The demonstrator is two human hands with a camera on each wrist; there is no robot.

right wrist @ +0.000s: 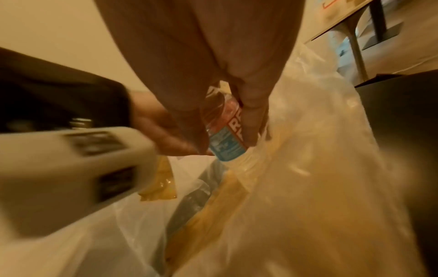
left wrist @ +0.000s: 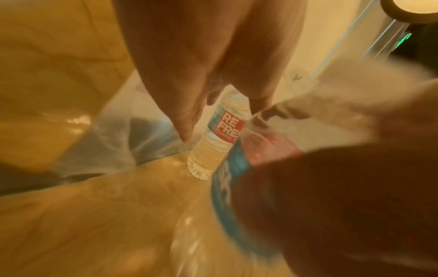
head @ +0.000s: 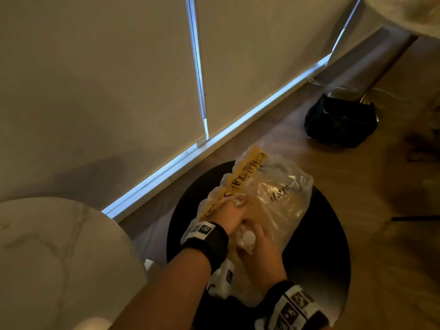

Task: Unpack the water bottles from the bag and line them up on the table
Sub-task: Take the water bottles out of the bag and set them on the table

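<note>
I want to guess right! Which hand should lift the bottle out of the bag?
Probably the right hand: it already grips the water bottle by its label. The left hand holds the plastic bag.

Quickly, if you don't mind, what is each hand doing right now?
Left hand: grips the plastic bag at its yellow strip.
Right hand: holds a water bottle, fingers curled round it.

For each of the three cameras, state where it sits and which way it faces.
Head: worn on the head, looks down at the clear bag on a black stool; both forearms show.
Left wrist: along the left hand into the bag, at a bottle.
Right wrist: along the right hand, whose grip is on another bottle.
Shared: that bottle's white cap shows in the head view.
</note>
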